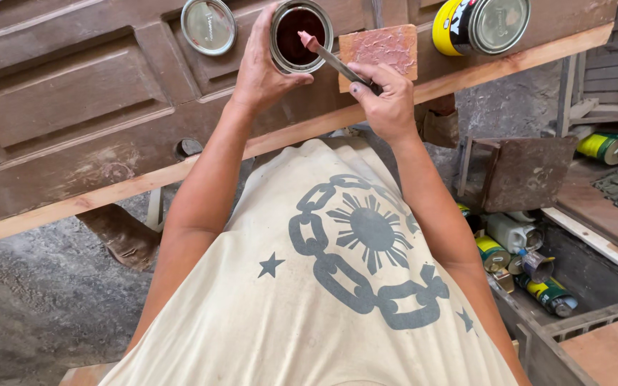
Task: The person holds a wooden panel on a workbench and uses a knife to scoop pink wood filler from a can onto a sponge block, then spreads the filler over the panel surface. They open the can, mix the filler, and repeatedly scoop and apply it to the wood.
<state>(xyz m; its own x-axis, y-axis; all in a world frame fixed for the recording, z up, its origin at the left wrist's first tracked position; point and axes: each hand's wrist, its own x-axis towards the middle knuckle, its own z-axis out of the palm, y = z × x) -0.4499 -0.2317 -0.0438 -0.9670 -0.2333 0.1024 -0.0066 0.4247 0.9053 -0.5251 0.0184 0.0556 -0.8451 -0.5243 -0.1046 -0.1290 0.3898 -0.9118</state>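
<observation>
Putty knife [334,61] in the right hand [388,104], small open can [300,36] in the left hand [262,68]: that is the centre of the scene, at about twelve o'clock from the person's chest. The left hand is curled part-way around the can's side, thumb and fingers closed on its wall, steadying it on the brown panelled door [73,107] that lies flat as a work surface. The right hand is closed firmly round the knife's handle, and the blade's tip, smeared pinkish, sits at the can's rim over the dark reddish filler inside.

The can looks light and rigid, probably thin metal with a slick wall, so a wrap round its side suits it; its contents look thick and sticky rather than runny. The knife is likely stiff at the handle and slightly springy at the blade, best held well back on the handle, as it is.

At eleven o'clock from the can lies its round metal lid [209,25]. Just beside the right hand, at one o'clock, rests a reddish square block [380,50], its face stained. Farther toward two o'clock a yellow-and-black tin [481,25] lies on its side. At four o'clock, well apart and lower down, more cans and a white jug [509,232] crowd a wooden crate.
</observation>
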